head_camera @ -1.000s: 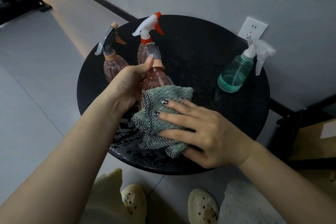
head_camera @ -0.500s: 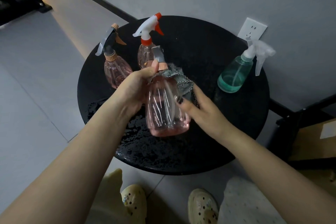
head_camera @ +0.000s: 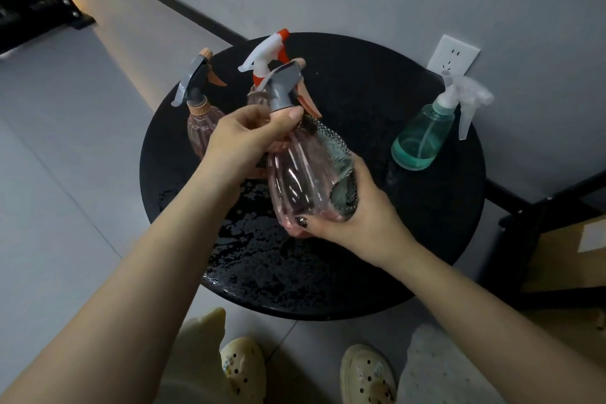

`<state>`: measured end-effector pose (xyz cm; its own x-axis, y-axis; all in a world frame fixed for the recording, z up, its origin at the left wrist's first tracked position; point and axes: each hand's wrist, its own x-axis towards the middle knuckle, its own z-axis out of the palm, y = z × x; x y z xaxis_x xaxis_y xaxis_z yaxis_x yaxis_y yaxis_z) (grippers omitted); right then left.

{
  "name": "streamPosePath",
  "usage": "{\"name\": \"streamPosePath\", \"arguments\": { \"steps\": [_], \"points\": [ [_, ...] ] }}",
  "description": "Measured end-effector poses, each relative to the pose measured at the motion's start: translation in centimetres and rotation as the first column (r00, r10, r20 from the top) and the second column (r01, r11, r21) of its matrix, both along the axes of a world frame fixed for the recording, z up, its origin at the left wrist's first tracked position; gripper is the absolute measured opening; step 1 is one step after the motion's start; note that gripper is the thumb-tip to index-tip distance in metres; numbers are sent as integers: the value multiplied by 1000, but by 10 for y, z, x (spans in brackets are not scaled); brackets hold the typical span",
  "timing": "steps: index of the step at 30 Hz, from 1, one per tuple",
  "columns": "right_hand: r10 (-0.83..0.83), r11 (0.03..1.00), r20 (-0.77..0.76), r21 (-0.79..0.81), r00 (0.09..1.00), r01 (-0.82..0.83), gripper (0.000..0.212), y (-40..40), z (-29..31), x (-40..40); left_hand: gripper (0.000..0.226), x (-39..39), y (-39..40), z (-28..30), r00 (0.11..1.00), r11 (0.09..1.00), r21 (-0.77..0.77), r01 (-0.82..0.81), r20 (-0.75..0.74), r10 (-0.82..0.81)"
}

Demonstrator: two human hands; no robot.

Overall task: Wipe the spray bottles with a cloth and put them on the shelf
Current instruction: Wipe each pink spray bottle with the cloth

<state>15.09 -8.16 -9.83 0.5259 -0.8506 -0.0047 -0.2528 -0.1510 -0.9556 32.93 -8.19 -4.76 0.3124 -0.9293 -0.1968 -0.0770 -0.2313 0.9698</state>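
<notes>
A clear pink spray bottle (head_camera: 300,174) with a grey trigger head is held above the round black table (head_camera: 393,233). My left hand (head_camera: 244,136) grips its neck just under the trigger. My right hand (head_camera: 354,210) wraps round the bottle's lower body and presses a grey-green checked cloth (head_camera: 341,167) against its far side. Most of the cloth is hidden behind the bottle. On the table stand a second pink bottle with a grey head (head_camera: 198,108), a pink bottle with a white and red head (head_camera: 267,56), partly hidden, and a green bottle (head_camera: 423,138).
The table's front part is wet (head_camera: 262,249). A grey wall with a white socket (head_camera: 454,54) rises right behind it. A dark frame (head_camera: 541,213) with a cardboard box (head_camera: 570,256) stands at the right. My feet in pale clogs (head_camera: 242,367) are below the table's edge.
The pink bottle was lifted off the table and raised toward me. My right hand took the cloth off the table and slid it down the bottle's far side to the base.
</notes>
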Motion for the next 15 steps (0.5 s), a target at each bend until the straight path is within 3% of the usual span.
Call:
{"name": "streamPosePath", "arguments": {
  "steps": [3, 6, 9, 12, 15],
  "points": [
    [8, 990, -104, -140, 995, -23, 95, 2, -1, 0, 21, -3, 1, 0, 998, 1000, 30, 7, -64, -5],
    [50, 967, -120, -242, 991, -78, 77, -3, 5, 2, 11, -12, 3, -5, 992, 994, 78, 82, -99, -74],
    [58, 961, -81, -266, 995, -78, 54, -12, 9, 4, 21, -14, 2, -6, 986, 993, 90, 73, -156, -58],
    [64, 984, 12, -167, 998, -61, 41, -14, 10, 2, 14, -7, 1, -1, 982, 998, 53, 35, -189, -24],
    [-95, 984, 203, 167, 975, 61, 27, -12, 4, -1, 16, -1, -1, 4, 971, 1000, -14, -1, -240, -3]
  ]
}}
